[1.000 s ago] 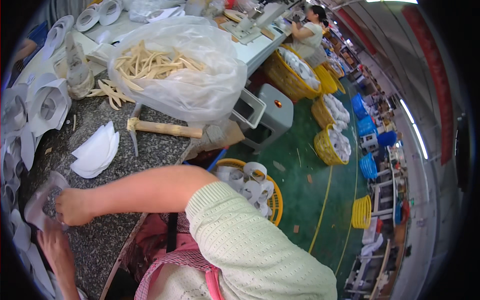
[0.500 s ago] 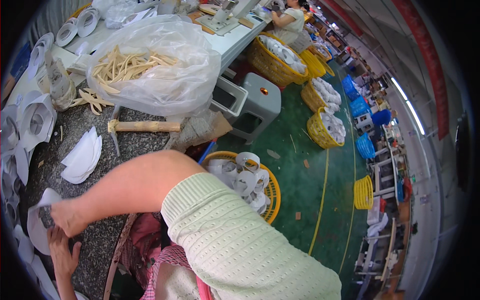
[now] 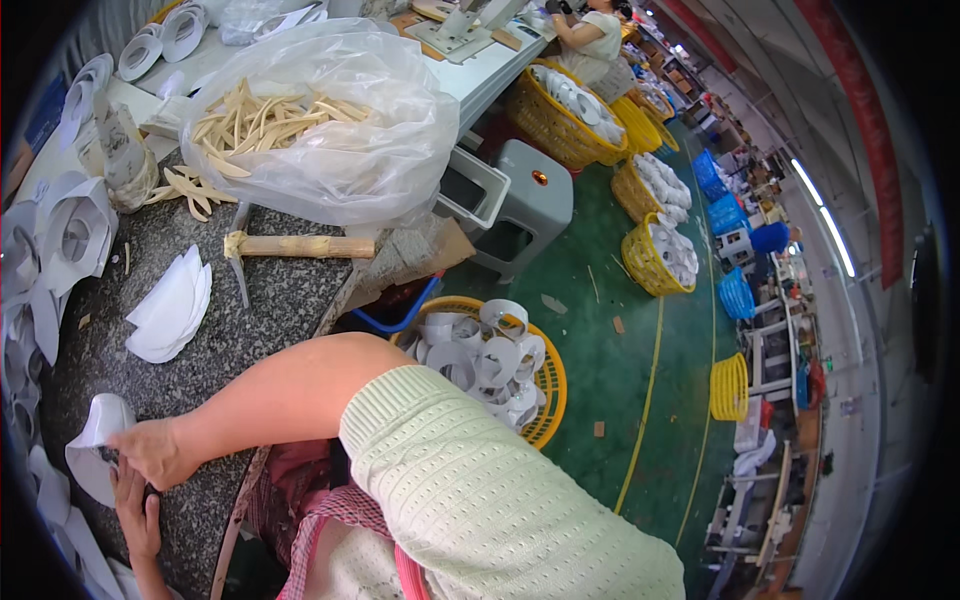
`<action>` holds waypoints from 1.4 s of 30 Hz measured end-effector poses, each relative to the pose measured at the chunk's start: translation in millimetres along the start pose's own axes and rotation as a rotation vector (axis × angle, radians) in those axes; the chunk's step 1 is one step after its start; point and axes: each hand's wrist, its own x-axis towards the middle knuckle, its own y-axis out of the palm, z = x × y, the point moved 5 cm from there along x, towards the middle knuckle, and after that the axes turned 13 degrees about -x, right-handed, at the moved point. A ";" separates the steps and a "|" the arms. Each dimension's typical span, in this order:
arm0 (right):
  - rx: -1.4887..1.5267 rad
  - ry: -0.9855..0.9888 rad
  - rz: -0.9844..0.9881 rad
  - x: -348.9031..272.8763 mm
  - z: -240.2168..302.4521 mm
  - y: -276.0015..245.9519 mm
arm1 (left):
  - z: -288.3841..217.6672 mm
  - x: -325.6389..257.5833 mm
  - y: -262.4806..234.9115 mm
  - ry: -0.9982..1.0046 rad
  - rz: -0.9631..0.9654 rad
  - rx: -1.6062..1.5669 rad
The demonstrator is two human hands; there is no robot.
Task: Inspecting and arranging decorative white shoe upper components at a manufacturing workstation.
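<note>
A white curved ring-like piece (image 3: 95, 430) stands at the left edge of the dark speckled stone tabletop. My right hand (image 3: 158, 455) reaches across with bent fingers closed at the piece's near edge; the fingertips are partly hidden. Just below it, my left hand (image 3: 140, 515) lies with fingers stretched out against the lower edge of the same piece, thumb apart. Beyond my right forearm is a fanned stack of white half-moon sheets (image 3: 172, 305). A hammer (image 3: 305, 246) with a wooden handle rests farther back.
A clear plastic bag (image 3: 400, 150) of beige strips sits at the back. More white rings (image 3: 75, 235) line the left side. An orange basket (image 3: 548, 400) of white rings stands right of the table, near a grey stool (image 3: 535, 200). A co-worker (image 3: 590, 45) sits far off.
The whole view has shifted slightly. My right hand and the white piece stay together, with the hand a little lower and farther right in the picture. My left hand keeps its place against the piece.
</note>
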 end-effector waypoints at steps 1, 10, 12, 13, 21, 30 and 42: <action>0.010 -0.006 -0.021 0.5 4.1 3.7 | -7.3 -6.5 -1.4 -0.014 -0.032 0.059; 0.347 0.147 -0.015 -25.9 -48.4 13.5 | -44.0 -4.6 13.3 -0.078 -0.183 -0.063; 0.330 0.024 0.065 -24.7 -53.0 2.8 | -57.4 -20.3 21.3 0.010 -0.237 -0.085; 0.326 0.028 0.021 -25.5 -51.1 4.3 | -62.6 -30.0 23.6 0.022 -0.270 -0.127; 0.395 -0.346 0.127 8.8 -59.3 5.9 | -93.7 -52.5 -71.1 0.148 -0.449 0.169; 0.309 -0.022 0.041 -6.9 -75.1 -27.5 | -84.0 -1.4 12.3 0.196 -0.410 0.435; 0.753 0.316 0.145 -34.0 -46.3 -10.1 | -70.2 6.3 1.4 0.101 -0.428 0.122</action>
